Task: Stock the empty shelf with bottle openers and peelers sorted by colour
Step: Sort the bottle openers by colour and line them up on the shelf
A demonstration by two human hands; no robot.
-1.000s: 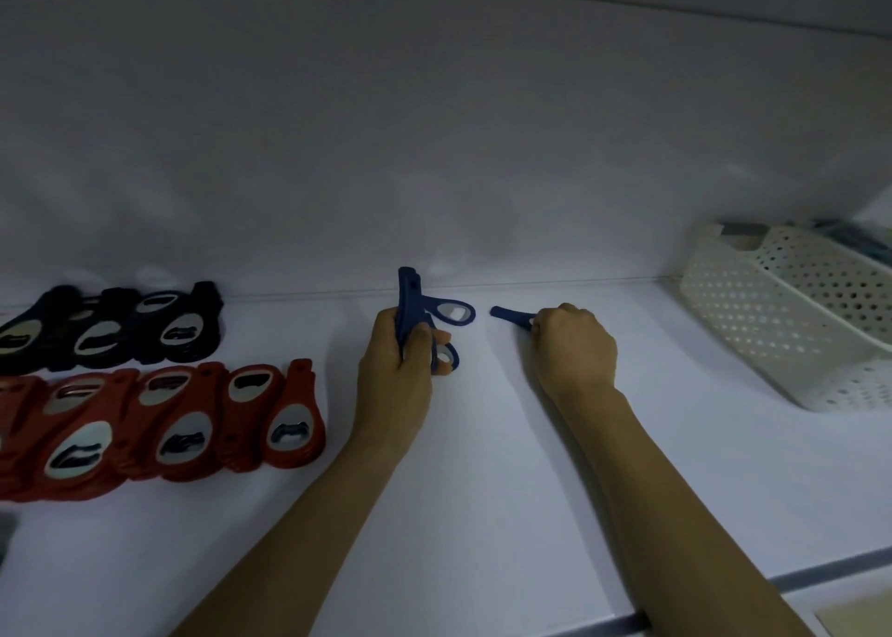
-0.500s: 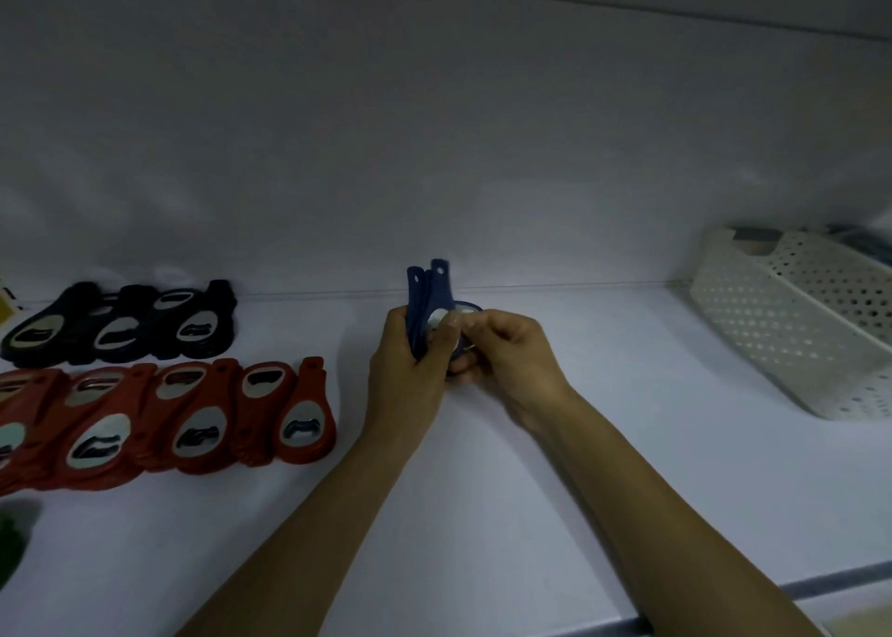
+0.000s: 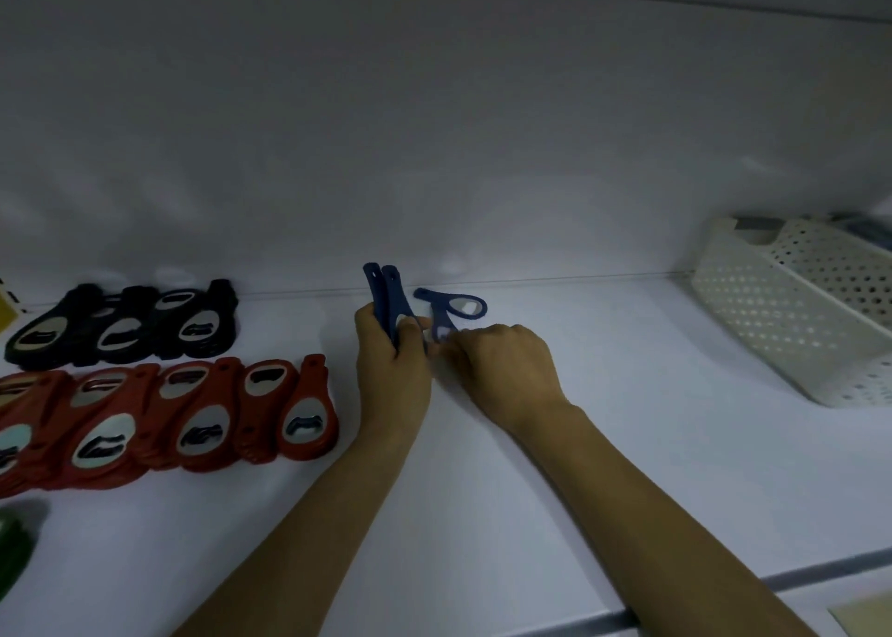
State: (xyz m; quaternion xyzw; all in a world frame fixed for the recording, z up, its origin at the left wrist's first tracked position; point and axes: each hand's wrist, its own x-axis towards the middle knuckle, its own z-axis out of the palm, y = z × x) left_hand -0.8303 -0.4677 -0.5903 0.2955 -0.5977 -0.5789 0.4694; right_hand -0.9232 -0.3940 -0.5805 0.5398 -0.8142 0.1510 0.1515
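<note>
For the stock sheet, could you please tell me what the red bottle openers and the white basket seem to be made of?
The red bottle openers look like matte moulded plastic, each with a shiny pale oval insert, probably steel, since it reflects light. The white basket seems to be rigid plastic: even rows of holes, smooth dull walls.

You have two bare arms with skin showing all the way. One comes in from 7 o'clock and ends in your left hand (image 3: 393,371). The other comes in from 5 o'clock and ends in your right hand (image 3: 502,371).
</note>
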